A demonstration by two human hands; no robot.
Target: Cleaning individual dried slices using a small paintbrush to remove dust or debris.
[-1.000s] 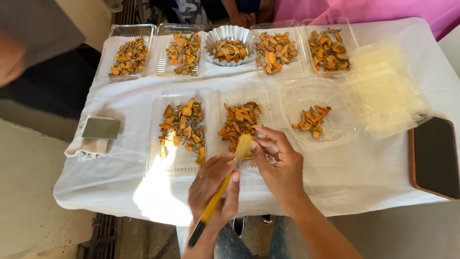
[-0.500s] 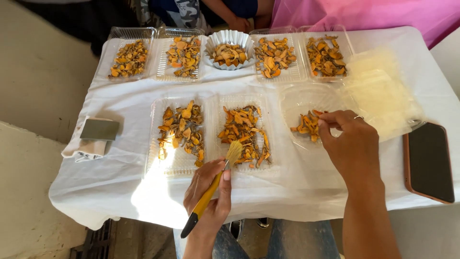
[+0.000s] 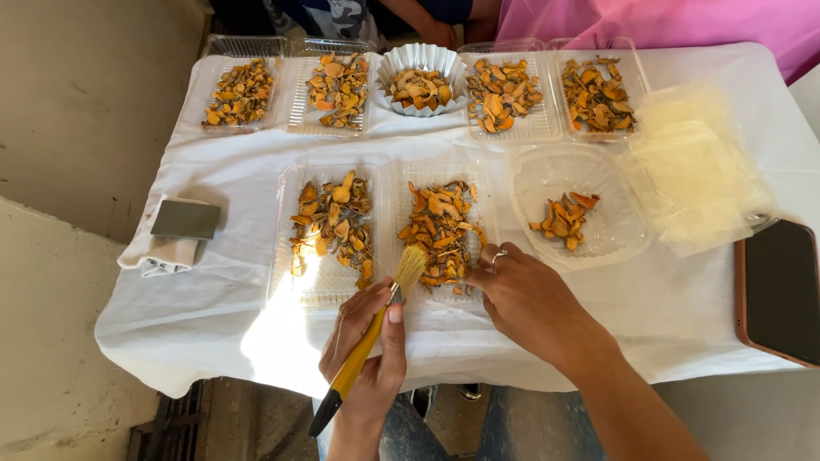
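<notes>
My left hand (image 3: 350, 329) grips a brush (image 3: 408, 269) with a yellow handle, its pale bristles at the near edge of a clear tray (image 3: 401, 183) of orange dried slices (image 3: 440, 226). To the right of the bristles, my right hand (image 3: 521, 299), with a ring on one finger, rests at that tray's near right corner. Its curled fingertips touch the slices; whether they pinch one is hidden. A second clear tray (image 3: 286, 286) of slices lies just left. A round clear container (image 3: 619, 243) to the right holds a few slices (image 3: 562, 218).
Several trays and a white fluted bowl (image 3: 423, 58) of slices line the far edge. Clear lids (image 3: 692, 171) are stacked at the right, a dark phone (image 3: 781, 290) near the right edge, a grey block on folded cloth (image 3: 184, 220) at the left. Another person sits across the table.
My right hand went from the middle tray to the round container and has come back to the middle tray. The brush has stayed near the tray's front edge.
</notes>
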